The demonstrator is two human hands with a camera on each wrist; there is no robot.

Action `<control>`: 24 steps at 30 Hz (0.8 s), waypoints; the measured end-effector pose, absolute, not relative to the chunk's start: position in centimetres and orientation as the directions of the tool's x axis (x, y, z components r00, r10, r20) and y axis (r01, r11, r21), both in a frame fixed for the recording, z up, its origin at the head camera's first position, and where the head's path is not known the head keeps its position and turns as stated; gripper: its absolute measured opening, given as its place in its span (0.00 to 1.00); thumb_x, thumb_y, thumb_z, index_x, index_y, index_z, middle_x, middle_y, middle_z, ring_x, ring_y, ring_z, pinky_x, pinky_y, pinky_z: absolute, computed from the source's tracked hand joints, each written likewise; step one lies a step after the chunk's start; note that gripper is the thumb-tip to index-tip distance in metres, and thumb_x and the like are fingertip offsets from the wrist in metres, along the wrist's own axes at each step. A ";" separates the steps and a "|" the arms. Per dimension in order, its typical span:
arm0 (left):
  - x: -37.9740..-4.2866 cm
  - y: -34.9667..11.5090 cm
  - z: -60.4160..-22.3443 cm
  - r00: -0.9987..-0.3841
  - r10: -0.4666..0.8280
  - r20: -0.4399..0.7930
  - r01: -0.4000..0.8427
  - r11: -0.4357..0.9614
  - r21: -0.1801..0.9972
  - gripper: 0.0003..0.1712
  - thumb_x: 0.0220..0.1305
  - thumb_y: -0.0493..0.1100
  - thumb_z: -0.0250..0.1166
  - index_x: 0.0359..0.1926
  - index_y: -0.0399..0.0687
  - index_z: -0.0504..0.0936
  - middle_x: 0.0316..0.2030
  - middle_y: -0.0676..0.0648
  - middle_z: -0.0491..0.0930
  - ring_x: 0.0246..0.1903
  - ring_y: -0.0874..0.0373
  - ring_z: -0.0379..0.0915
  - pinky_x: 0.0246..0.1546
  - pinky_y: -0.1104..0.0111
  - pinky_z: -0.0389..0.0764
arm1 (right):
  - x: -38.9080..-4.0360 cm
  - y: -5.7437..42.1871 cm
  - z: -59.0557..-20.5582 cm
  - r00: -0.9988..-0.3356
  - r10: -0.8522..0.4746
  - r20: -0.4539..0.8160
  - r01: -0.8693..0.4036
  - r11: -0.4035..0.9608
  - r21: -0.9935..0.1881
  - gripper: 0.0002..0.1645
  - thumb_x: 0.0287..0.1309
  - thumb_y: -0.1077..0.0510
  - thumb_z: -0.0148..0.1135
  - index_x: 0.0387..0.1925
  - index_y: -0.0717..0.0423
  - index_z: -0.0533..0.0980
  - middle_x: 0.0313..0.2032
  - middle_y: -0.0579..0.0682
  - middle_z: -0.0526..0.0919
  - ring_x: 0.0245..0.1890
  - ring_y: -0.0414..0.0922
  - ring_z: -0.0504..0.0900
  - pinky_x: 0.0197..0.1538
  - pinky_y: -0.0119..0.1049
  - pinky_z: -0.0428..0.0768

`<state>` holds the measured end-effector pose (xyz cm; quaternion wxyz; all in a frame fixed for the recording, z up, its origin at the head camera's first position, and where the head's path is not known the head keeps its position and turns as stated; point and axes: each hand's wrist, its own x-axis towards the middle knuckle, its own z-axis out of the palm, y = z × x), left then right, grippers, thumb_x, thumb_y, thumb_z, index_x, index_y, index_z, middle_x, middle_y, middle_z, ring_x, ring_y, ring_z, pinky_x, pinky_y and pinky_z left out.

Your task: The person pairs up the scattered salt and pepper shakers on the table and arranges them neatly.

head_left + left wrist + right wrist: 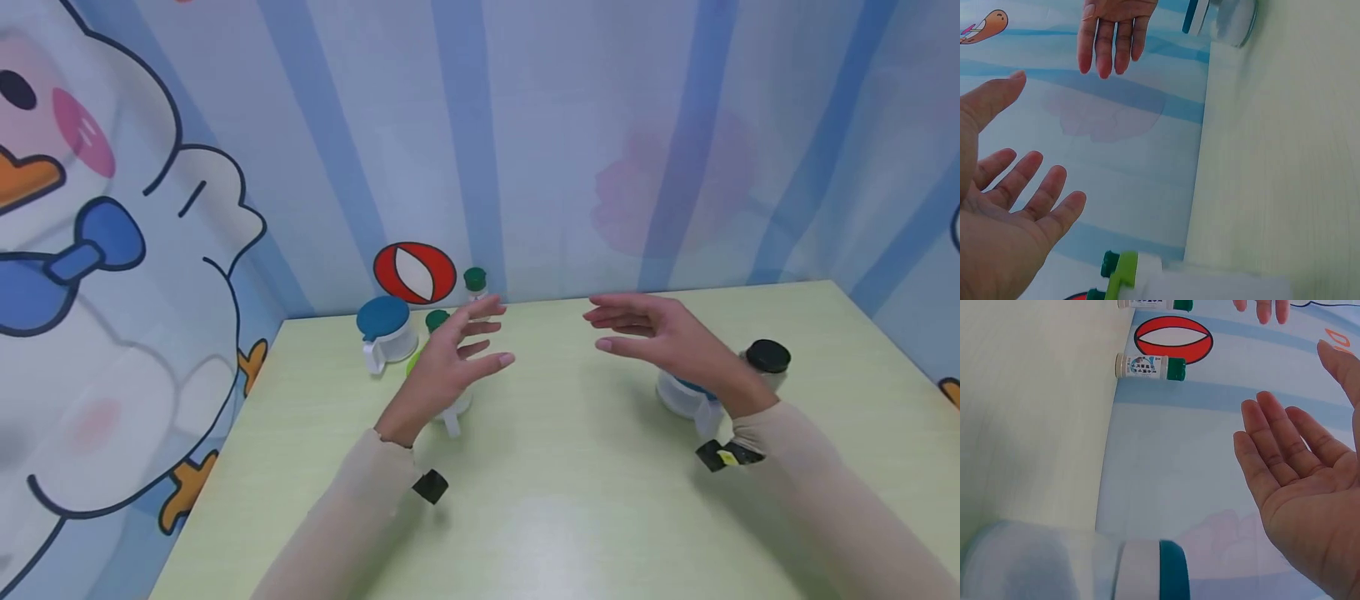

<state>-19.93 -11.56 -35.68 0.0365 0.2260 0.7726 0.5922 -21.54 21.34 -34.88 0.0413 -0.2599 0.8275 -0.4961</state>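
Note:
My left hand [456, 360] hovers over the left part of the table with fingers spread and nothing in the palm. Partly hidden beneath it stands a white jar with a handle and a lime-green lid [1125, 272]. My right hand [660, 330] hangs raised on the other side, palm facing the left hand, fingers straight and holding nothing. Under it is a clear-and-white jar with a blue lid [1174, 570], partly covered by the hand in the head view. Beside the right wrist stands a jar with a black lid [768, 357].
At the table's back left sits another blue-lidded white jar [385, 320] with a handle. Two small green-capped shaker bottles, one at the back edge [476, 282] and one behind the left hand [437, 319], stand nearby. A cartoon-printed curtain [555, 167] rises behind the pale table [555, 467].

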 end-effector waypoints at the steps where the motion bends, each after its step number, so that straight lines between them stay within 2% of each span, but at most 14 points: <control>1: -19.9 -11.9 -35.7 -0.898 0.386 0.212 0.305 0.198 0.932 0.40 0.66 0.47 0.71 0.74 0.70 0.64 0.67 0.60 0.70 0.67 0.54 0.68 0.67 0.52 0.72 | -21.6 21.1 -34.9 -0.861 -0.472 0.188 -0.386 0.366 -0.847 0.33 0.65 0.50 0.69 0.70 0.41 0.70 0.62 0.46 0.80 0.61 0.44 0.80 0.61 0.27 0.77; 6: -19.7 -13.6 -35.9 -0.913 0.348 0.215 0.299 0.209 0.931 0.39 0.65 0.46 0.72 0.73 0.68 0.65 0.66 0.57 0.71 0.68 0.51 0.67 0.67 0.50 0.72 | -22.0 20.0 -35.3 -0.857 -0.486 0.170 -0.360 0.331 -0.872 0.33 0.66 0.51 0.68 0.71 0.43 0.70 0.62 0.48 0.80 0.63 0.49 0.78 0.60 0.27 0.77; 11: -19.5 -15.2 -36.2 -0.941 0.291 0.174 0.248 0.243 0.938 0.39 0.64 0.48 0.73 0.72 0.69 0.66 0.67 0.58 0.69 0.68 0.52 0.66 0.67 0.51 0.72 | -22.6 18.8 -36.0 -0.844 -0.507 0.173 -0.367 0.313 -0.876 0.33 0.67 0.53 0.67 0.71 0.49 0.69 0.62 0.51 0.80 0.63 0.53 0.78 0.60 0.28 0.77; 16: -19.4 -16.5 -36.4 -0.950 0.258 0.174 0.235 0.228 0.945 0.38 0.65 0.43 0.71 0.72 0.65 0.66 0.68 0.55 0.68 0.68 0.50 0.66 0.67 0.51 0.72 | -23.0 17.8 -36.3 -0.839 -0.519 0.165 -0.364 0.310 -0.878 0.34 0.67 0.51 0.67 0.71 0.50 0.69 0.62 0.51 0.80 0.64 0.57 0.77 0.61 0.32 0.78; 21: -19.2 -17.6 -36.6 -0.953 0.233 0.194 0.245 0.217 0.945 0.38 0.66 0.41 0.71 0.73 0.61 0.66 0.70 0.51 0.67 0.69 0.47 0.66 0.67 0.51 0.73 | -23.6 16.9 -36.7 -0.842 -0.517 0.153 -0.346 0.303 -0.888 0.35 0.67 0.50 0.66 0.72 0.50 0.68 0.63 0.52 0.79 0.64 0.56 0.77 0.62 0.38 0.79; 24: -19.0 -18.1 -36.9 -0.963 0.199 0.181 0.229 0.255 0.939 0.39 0.65 0.43 0.72 0.73 0.62 0.65 0.70 0.53 0.67 0.69 0.49 0.66 0.66 0.52 0.73 | -23.9 16.4 -37.0 -0.846 -0.512 0.150 -0.336 0.293 -0.895 0.35 0.67 0.50 0.67 0.72 0.51 0.69 0.63 0.52 0.79 0.64 0.55 0.78 0.62 0.39 0.80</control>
